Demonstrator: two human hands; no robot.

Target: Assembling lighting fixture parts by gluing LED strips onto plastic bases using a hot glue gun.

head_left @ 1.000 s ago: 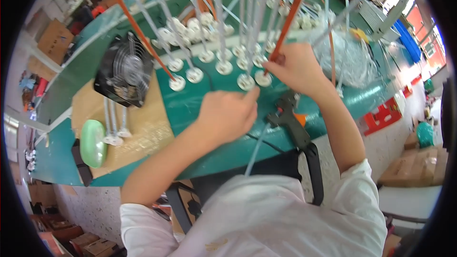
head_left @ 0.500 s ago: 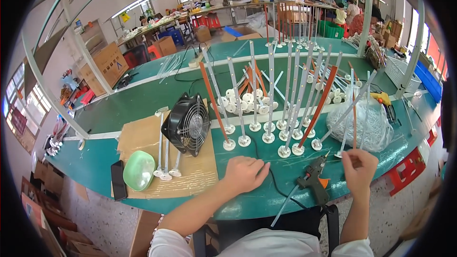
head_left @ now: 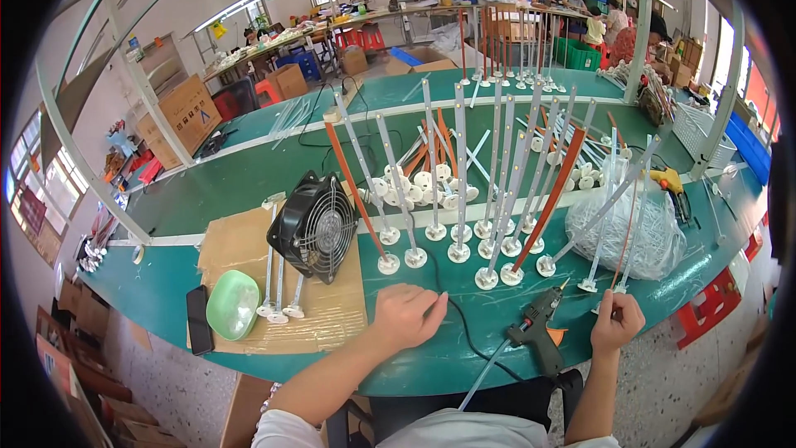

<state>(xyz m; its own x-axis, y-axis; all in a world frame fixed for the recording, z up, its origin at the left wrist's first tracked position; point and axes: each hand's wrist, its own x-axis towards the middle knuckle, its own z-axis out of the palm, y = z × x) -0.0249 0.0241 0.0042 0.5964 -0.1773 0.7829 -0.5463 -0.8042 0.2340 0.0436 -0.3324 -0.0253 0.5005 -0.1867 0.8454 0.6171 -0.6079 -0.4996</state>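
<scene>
- The left hand (head_left: 404, 314) lay palm-down on the green counter (head_left: 249, 178) close to its near edge, forearm running in from the lower edge, fingers curled loosely over the thin black cable (head_left: 464, 328); its grip looked half pressed together, though whether it truly pinched the cable could not be told.
- The right hand (head_left: 618, 321) stood further along the near edge toward the right, wrist bent upward, thumb and forefinger pinched on the lower end of a thin orange-brown rod (head_left: 628, 236) that rose steeply from it.
- Between the two hands the black hot-glue gun (head_left: 537, 328) rested on the counter, nozzle pointing up and away, a pale glue stick (head_left: 482, 375) trailing out of its back past the near edge.
- Just beyond the hands stood a cluster of upright white strips on round white bases (head_left: 461, 191), some tilted, with orange strips among them.
- A clear plastic bag of white parts (head_left: 618, 236) lay near the right hand.
- Toward the left, a black square fan (head_left: 315, 228) stood on brown cardboard (head_left: 232, 249), with a pale green bowl (head_left: 232, 305) and a black phone (head_left: 198, 319) at the near edge.
</scene>
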